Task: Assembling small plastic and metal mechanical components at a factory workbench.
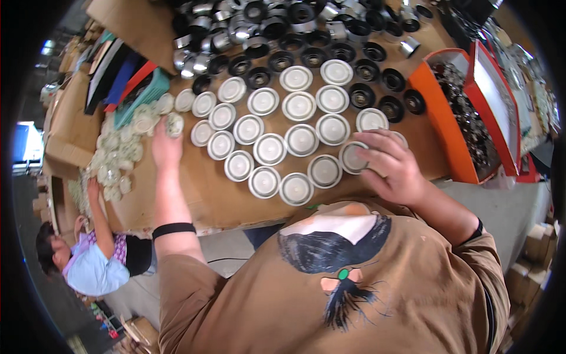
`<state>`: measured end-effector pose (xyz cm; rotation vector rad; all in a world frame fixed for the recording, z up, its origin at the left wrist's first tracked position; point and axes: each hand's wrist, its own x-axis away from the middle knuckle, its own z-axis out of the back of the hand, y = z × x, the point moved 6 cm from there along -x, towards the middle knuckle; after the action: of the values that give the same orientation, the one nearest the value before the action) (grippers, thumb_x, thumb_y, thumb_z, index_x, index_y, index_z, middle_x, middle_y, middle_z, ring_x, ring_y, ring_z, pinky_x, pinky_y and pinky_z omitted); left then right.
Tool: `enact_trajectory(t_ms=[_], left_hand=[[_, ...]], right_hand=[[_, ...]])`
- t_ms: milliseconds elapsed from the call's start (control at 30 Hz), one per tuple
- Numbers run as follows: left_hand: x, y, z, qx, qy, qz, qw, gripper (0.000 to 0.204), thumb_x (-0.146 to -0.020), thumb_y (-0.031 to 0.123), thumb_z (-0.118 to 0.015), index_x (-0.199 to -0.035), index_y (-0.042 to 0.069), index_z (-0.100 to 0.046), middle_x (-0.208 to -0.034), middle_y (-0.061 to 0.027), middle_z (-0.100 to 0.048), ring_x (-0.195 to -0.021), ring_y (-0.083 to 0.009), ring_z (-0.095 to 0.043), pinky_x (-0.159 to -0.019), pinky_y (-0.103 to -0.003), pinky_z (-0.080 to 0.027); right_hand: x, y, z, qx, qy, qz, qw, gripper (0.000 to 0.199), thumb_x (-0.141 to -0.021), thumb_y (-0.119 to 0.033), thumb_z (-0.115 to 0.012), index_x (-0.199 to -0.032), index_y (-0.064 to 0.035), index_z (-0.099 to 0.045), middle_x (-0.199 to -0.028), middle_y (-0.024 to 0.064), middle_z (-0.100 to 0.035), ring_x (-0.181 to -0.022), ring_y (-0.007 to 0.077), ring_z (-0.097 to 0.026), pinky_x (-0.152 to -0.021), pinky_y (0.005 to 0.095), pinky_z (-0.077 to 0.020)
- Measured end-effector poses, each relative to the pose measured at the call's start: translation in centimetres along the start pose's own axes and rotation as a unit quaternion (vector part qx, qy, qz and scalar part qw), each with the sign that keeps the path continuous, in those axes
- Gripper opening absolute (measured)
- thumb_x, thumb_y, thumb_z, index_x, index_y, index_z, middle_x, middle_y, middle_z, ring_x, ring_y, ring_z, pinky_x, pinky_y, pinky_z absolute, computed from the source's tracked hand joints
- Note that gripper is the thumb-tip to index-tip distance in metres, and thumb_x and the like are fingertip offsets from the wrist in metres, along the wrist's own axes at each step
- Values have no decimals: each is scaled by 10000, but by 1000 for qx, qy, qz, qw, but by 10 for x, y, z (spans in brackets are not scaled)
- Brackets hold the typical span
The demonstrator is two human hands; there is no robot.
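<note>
Head view: the left hand (167, 137), nearly closed, seems to pinch a pale cup (174, 124), which a loose grip could drop; the right hand (371, 158), half-open over a white disc (349, 158), could brush it against the neighbouring disc (324, 171).

Here the left arm (171, 200) is stretching almost straight out from the body, with the left hand (165, 144) gripping at the far end, its fingertips partly hidden. Over on the other side, the right arm (449, 211) is angling inward, the right hand (394, 164) facing palm down, fingers pointing leftward, thumb sitting apart.
</note>
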<state>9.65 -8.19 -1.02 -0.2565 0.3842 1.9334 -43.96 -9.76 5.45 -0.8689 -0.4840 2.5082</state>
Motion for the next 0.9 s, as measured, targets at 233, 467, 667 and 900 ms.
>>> enact_trajectory(t_ms=[233, 467, 667, 900], left_hand=[[21, -22, 26, 266, 17, 165, 950, 465, -863, 86, -726, -1299, 9, -586, -1151, -138, -704, -1032, -295, -685, -898, -373, -527], [48, -17, 44, 414, 115, 254, 866, 337, -896, 86, -737, -1195, -49, -659, -1051, -69, -707, -891, -116, -633, -795, -285, -510], [96, 260, 123, 210, -101, -257, 938, 564, -757, 93, -789, -1305, 66, -657, -1177, -126, -694, -1065, -279, -667, -931, -416, -531], [102, 286, 88, 694, -175, -30, 698, 454, -905, 132, -754, -1310, -10, -608, -1162, -103, -674, -1070, -165, -641, -848, -302, -566]], right_hand=[[-22, 0, -13, -260, -5, -89, 962, 316, -885, -1, -679, -1201, 12, -687, -1159, 135, -719, -1028, 241, -691, -918, 355, -538], [-38, -7, -70, -599, -132, -273, 741, 377, -1019, -58, -601, -1386, 26, -578, -1162, 57, -692, -1023, 79, -624, -904, 256, -515], [-44, -32, -86, -823, -103, -302, 470, 656, -1025, -192, -628, -1594, -95, -317, -1390, 86, -574, -1227, 193, -601, -1010, 347, -515], [-20, -18, -89, -816, -95, -388, 418, 479, -1028, -180, -532, -1480, -48, -441, -1347, 170, -636, -1131, 296, -686, -952, 429, -567]])
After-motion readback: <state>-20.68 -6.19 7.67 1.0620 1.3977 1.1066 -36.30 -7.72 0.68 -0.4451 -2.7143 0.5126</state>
